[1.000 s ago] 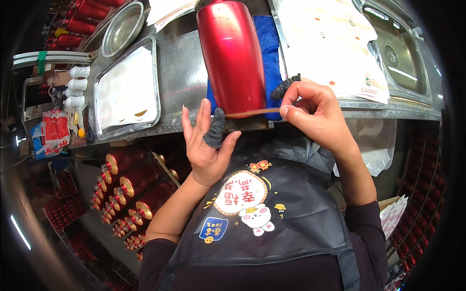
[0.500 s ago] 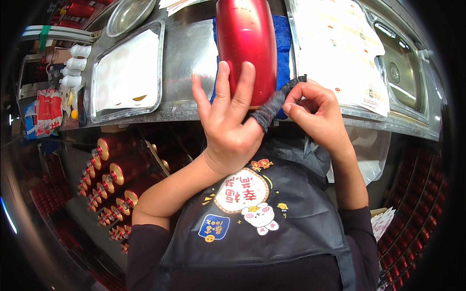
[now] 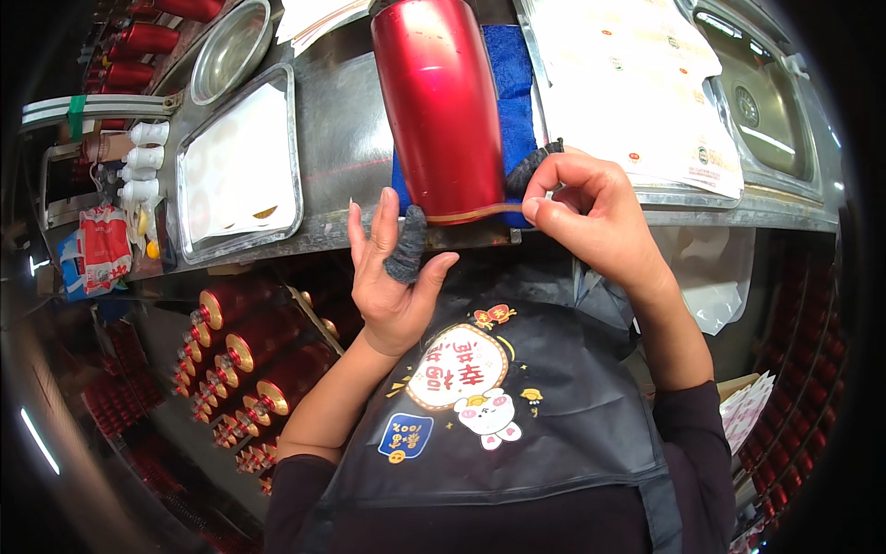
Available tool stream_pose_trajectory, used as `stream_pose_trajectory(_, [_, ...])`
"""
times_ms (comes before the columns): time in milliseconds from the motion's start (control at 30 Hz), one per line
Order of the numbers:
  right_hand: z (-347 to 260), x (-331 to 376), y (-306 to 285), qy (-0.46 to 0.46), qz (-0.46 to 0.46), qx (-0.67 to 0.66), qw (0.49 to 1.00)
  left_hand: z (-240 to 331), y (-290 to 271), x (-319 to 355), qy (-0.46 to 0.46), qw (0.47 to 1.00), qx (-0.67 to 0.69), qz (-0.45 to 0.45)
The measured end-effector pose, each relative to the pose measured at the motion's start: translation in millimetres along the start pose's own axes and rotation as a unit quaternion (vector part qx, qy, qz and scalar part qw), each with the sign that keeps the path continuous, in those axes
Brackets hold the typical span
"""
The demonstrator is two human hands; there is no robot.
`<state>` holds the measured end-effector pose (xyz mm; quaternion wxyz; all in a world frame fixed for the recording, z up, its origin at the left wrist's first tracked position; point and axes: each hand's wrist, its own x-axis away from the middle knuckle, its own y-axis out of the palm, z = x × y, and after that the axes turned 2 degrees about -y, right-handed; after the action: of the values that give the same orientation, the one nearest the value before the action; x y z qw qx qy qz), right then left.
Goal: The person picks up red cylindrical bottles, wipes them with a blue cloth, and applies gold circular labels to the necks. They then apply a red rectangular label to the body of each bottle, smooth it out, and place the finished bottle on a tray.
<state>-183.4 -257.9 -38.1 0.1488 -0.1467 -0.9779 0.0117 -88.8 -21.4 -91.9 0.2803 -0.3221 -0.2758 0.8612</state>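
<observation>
While the right hand [image 3: 591,212] is pinching a strip [image 3: 471,215] across the red bottle [image 3: 438,115], the left hand [image 3: 389,294] is standing open.

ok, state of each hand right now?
Left hand: open, fingers spread by the end of the red bottle, holding nothing visible.
Right hand: closed, thumb and forefinger pinching the brown strip.

a metal bowl [image 3: 233,51] sits beyond a tray [image 3: 294,148] holding white paper [image 3: 235,166]; a sink [image 3: 775,115] lies far right.
</observation>
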Motion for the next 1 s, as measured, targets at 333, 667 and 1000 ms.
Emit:
stream_pose_trajectory(333, [6,-3,0,-0.011,-0.002,-0.013,1.000,11,-5,-18,0.097,0.992,-0.080,-0.009])
stream_pose_trajectory(667, [11,-6,6,-0.015,0.005,0.000,1.000,23,15,-49,0.069,0.991,-0.103,0.044])
stream_pose_trajectory(1000, [7,3,32,-0.068,0.106,0.052,0.991,4,-2,-5,-0.047,0.998,0.033,0.008])
